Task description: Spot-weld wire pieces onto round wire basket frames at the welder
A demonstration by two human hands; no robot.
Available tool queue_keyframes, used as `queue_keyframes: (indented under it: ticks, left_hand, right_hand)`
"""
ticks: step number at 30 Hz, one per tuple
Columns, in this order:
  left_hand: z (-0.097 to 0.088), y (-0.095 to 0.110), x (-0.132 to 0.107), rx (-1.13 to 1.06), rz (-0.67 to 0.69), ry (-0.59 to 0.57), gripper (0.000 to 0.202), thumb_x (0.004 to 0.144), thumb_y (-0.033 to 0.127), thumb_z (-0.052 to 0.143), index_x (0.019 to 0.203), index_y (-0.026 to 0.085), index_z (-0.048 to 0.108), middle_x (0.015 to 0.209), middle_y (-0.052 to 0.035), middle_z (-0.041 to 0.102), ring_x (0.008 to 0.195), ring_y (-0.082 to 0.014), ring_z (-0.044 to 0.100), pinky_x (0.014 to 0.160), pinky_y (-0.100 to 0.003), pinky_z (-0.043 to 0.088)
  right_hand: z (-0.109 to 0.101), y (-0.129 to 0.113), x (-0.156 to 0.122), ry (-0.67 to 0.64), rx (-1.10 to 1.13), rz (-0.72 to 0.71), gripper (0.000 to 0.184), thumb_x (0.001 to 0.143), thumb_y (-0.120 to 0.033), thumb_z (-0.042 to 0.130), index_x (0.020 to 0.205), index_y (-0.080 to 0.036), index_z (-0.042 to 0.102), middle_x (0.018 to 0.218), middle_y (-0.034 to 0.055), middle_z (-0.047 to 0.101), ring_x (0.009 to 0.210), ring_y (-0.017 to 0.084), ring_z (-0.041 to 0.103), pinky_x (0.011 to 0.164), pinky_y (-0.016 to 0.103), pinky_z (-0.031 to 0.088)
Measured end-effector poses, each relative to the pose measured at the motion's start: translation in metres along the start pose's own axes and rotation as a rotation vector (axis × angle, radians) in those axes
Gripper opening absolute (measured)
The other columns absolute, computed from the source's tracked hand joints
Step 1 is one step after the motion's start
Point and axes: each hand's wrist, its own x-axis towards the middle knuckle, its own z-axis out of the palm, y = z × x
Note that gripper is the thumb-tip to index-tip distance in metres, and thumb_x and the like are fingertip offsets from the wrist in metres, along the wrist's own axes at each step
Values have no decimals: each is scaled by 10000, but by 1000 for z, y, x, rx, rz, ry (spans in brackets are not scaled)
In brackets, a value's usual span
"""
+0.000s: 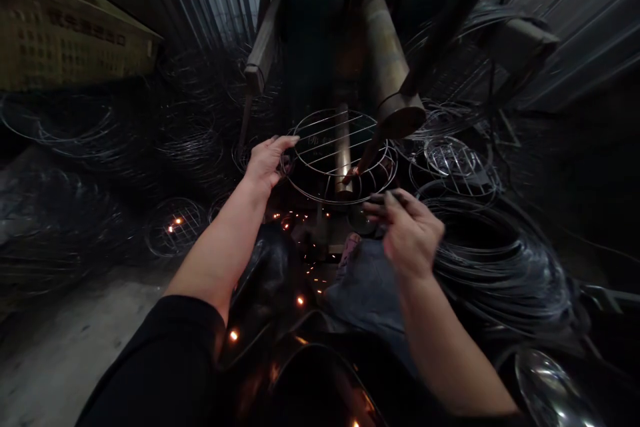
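A round wire rack (320,141) with parallel cross wires lies between the electrodes of a spot welder. My left hand (265,161) pinches its rim on the left side. My right hand (414,232) is near the front right of the rim, fingers pressed together; whether something thin is in them I cannot make out. The welder's thick upper cylinder (387,53) carries a slanted copper rod (371,152) that comes down through the rack. Its tip meets the lower metal post (343,140), with an orange glow there. Sparks (300,300) fall toward my lap.
Coils of wire rings (520,273) are heaped at the right. Finished-looking round racks (453,159) lie behind them. Another rack (177,227) and dark stacks of wire rings (193,137) are at the left. A yellow crate (75,47) stands upper left.
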Motion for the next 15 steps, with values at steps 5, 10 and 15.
queue_keyframes:
  ticks: [5,10,15]
  left_hand:
    - [1,7,15,47,46,15,488,442,129,820,897,154,647,768,-57,649,648,-157,585,505,-246,394]
    - [1,-1,2,7,5,-19,361,475,94,742,801,167,604,623,-4,576,534,-128,541,453,-228,393]
    - [-9,-7,-25,-103,40,89,397,449,102,763,786,161,564,617,19,563,538,-102,536,459,-204,402]
  right_hand:
    - [-96,18,-24,-90,-797,-34,358,687,-442,664,961,-215,624,633,38,682,605,258,679,655,380,541]
    - [-128,53,-55,-128,-713,97,422,621,-574,700,866,-249,586,482,-19,587,467,252,626,463,336,495]
    - [-123,55,-53,-121,-448,236,460,559,-555,789,800,-221,584,497,13,629,403,221,601,367,277,426]
